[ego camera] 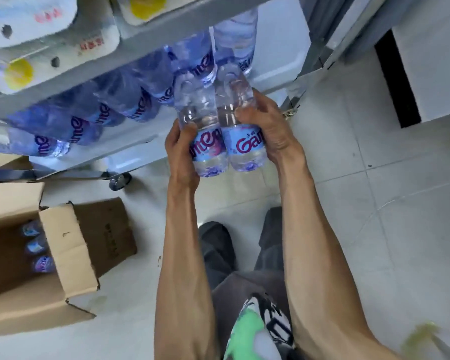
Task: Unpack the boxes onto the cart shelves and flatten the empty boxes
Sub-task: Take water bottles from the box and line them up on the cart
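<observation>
at the cart shelf edge, left hand and right hand each grip a bottle (open floor rightward).

The water bottles are clear, glossy plastic with smooth pale-blue film labels. At nine o'clock, the cardboard box is matt brown corrugated board. The cart shelf looks like painted grey metal. The floor tiles are pale, faintly glossy.

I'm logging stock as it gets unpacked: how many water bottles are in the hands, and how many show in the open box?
Bottles in the hands: 2
Bottles showing in the box: 3
Total: 5
</observation>
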`<state>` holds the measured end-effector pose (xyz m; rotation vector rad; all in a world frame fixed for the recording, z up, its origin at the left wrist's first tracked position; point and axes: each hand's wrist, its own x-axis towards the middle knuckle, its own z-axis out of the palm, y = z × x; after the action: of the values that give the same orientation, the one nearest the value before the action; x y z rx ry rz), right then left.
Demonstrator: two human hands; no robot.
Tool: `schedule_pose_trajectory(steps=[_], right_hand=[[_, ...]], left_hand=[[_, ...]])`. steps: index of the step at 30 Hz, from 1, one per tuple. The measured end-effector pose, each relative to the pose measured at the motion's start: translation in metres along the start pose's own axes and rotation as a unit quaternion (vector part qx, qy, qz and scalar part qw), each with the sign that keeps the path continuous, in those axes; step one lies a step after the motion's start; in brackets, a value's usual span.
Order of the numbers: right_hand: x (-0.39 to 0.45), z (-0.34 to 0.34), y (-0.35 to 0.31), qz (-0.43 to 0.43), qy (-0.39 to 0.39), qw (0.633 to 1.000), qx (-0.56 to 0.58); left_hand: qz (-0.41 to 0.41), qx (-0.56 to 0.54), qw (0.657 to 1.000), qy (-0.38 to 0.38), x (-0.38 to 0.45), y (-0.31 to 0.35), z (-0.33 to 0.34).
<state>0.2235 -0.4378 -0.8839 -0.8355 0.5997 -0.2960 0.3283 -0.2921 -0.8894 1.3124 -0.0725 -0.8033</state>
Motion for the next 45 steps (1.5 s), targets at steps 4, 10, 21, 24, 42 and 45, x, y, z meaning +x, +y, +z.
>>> schedule_pose_trajectory(steps=[4, 10, 21, 24, 42, 45], right_hand=[[-0.012, -0.033, 0.013, -0.031, -0.010, 0.999, -0.025], [-0.054, -0.071, 0.045, -0.064, -0.002, 0.997, -0.040], [-0.113, -0.046, 0.039, -0.132, 0.183, 0.952, -0.206], [-0.108, -0.026, 0.029, -0.177, 0.213, 0.920, -0.275], [-0.019, 0.041, -0.014, -0.330, 0.269, 0.856, -0.294], [-0.005, 0.047, -0.019, -0.326, 0.264, 0.849, -0.322]], left_hand=[[0.029, 0.003, 1.000, -0.008, -0.011, -0.029, 0.012], [0.053, 0.037, 0.997, -0.034, -0.039, -0.083, 0.017], [0.140, 0.043, 0.984, 0.097, -0.085, -0.062, 0.036], [0.169, 0.044, 0.976, 0.132, -0.079, -0.042, 0.047], [0.258, 0.122, 0.936, 0.205, -0.010, 0.002, 0.046], [0.266, 0.105, 0.937, 0.202, -0.010, 0.001, 0.045]])
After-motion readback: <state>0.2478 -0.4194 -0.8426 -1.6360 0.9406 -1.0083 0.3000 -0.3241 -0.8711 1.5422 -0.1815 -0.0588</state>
